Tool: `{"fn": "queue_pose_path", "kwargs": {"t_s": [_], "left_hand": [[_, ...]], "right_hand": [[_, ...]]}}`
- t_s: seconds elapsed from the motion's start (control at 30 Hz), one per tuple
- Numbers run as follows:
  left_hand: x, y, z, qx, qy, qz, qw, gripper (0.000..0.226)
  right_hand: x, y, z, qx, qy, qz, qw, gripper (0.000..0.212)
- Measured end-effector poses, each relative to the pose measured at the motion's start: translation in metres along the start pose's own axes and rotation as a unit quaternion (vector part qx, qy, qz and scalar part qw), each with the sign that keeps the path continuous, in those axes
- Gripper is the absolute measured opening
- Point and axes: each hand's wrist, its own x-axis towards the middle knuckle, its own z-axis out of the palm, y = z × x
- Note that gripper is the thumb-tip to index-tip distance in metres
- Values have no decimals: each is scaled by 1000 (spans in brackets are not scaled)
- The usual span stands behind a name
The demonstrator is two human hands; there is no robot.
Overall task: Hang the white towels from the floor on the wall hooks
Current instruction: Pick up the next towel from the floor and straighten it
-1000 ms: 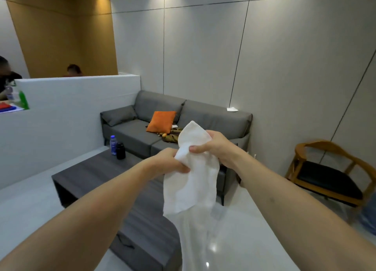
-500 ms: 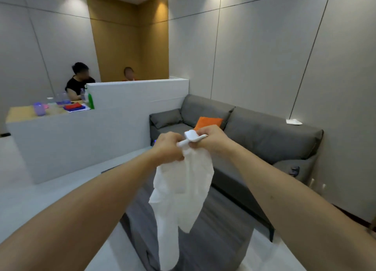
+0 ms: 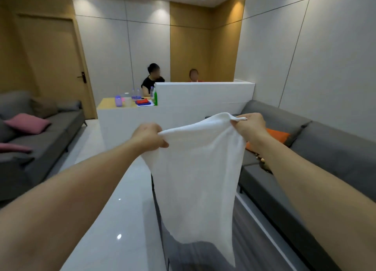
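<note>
Towel: white towel hung spread between both hands, clear of the floor
Left hand: clamped on one top corner
Right hand: pinched the other corner
Hooks: none in view
Progress: towel lifted; hanging still undone

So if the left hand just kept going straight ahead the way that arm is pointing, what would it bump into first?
Probably the white partition wall straight ahead. Nothing shows between it and the left hand, which grips the white towel, though depth is hard to judge.

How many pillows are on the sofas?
4 that I can see: a pink pillow, another pink one and a grey-brown one on the left sofa, and an orange pillow on the right sofa. The towel may hide more.
</note>
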Motion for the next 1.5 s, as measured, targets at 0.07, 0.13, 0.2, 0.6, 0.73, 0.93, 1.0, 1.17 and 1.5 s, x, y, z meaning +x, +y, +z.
{"fn": "queue_pose_path", "kwargs": {"t_s": [0.07,0.13,0.2,0.6,0.73,0.93,1.0,1.17,1.5], "left_hand": [[13,-9,-6,-8,14,-13,1000,21],[29,-16,-9,-19,24,-27,999,21],[48,-22,-9,-16,23,-36,999,24],[240,-102,15,28,14,-71,997,23],[310,-118,1,36,58,-86,994,21],[377,-112,-19,28,190,-85,978,23],[384,-105,-17,18,218,-77,973,23],[368,-90,14,-36,209,-80,974,18],[205,-58,148,-47,144,-201,968,26]], "right_hand": [[18,7,4,7,8,-10,1000,35],[36,13,12,5,9,-16,1000,25],[53,17,25,10,2,-10,1000,21],[202,27,163,-149,-72,10,986,20],[261,7,199,-219,-53,-15,974,16],[338,-15,225,-133,2,-70,989,15],[349,-12,226,-113,14,-91,989,13],[342,28,208,-134,3,-117,984,13],[234,179,141,-128,-138,-83,979,13]]}}
